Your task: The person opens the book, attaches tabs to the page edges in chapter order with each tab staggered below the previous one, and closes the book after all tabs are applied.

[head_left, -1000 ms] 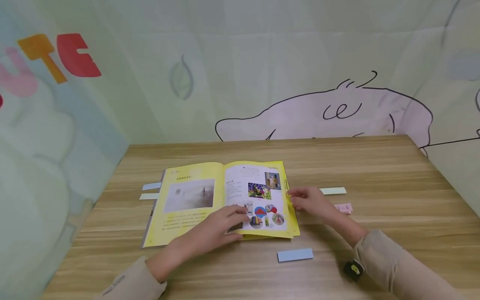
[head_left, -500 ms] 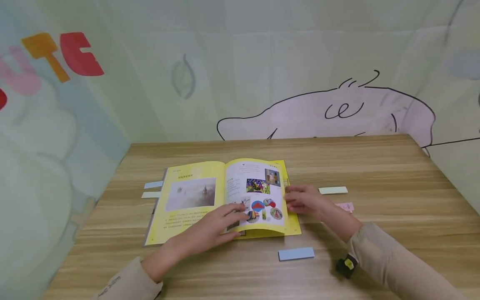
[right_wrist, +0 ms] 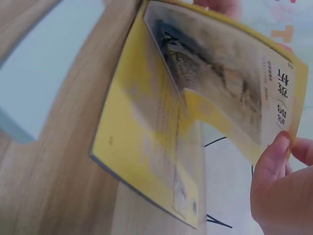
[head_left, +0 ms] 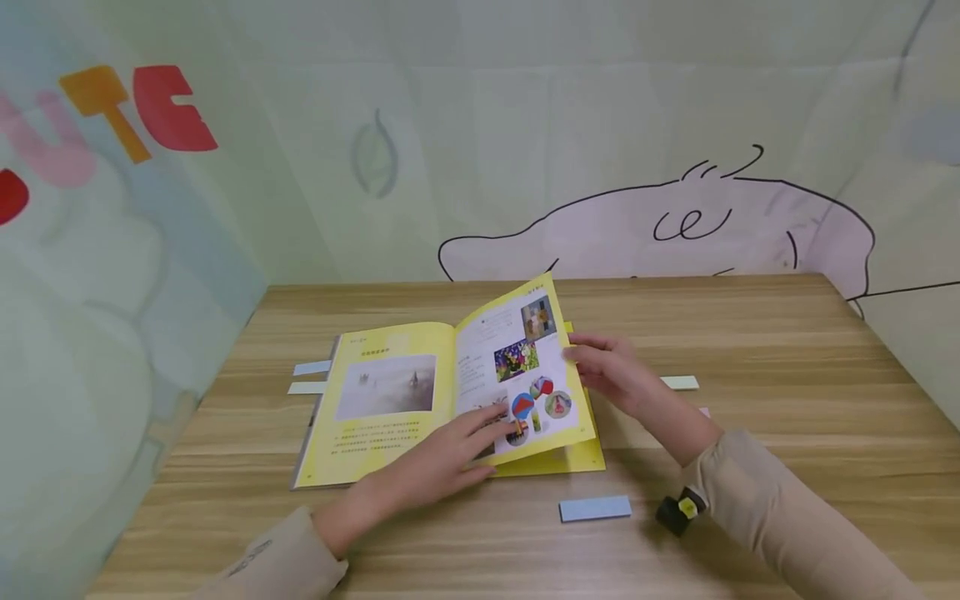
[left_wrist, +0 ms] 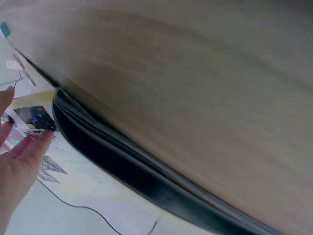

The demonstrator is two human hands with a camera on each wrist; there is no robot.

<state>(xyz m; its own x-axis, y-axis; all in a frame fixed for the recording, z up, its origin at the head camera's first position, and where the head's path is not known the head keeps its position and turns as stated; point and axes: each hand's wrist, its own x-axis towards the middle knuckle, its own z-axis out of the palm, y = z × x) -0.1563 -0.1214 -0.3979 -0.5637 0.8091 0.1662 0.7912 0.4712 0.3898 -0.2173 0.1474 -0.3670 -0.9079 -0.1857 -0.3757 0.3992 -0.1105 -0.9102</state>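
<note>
An open picture book [head_left: 382, 400] with yellow pages lies on the wooden table [head_left: 750, 333]. My right hand [head_left: 592, 362] pinches the outer edge of the right-hand page [head_left: 525, 367] and holds it lifted and tilted off the book. In the right wrist view its thumb [right_wrist: 274, 161] presses on that page [right_wrist: 220, 83], above the yellow page beneath [right_wrist: 146, 161]. My left hand [head_left: 491, 427] lies flat with straight fingers on the lower part of the book near the spine. The left wrist view shows this hand [left_wrist: 19, 161] on the printed page beside the book's dark edge [left_wrist: 122, 161].
Paper strips lie around the book: a blue one [head_left: 595, 508] in front, a pale green one [head_left: 678, 382] to the right, a blue one [head_left: 311, 367] and a pale one [head_left: 306, 387] to the left. Printed fabric walls [head_left: 525, 125] close in the table.
My right hand has raised the right-hand page from flat to steeply tilted, moving up and leftward. My left hand stays on the book's lower middle.
</note>
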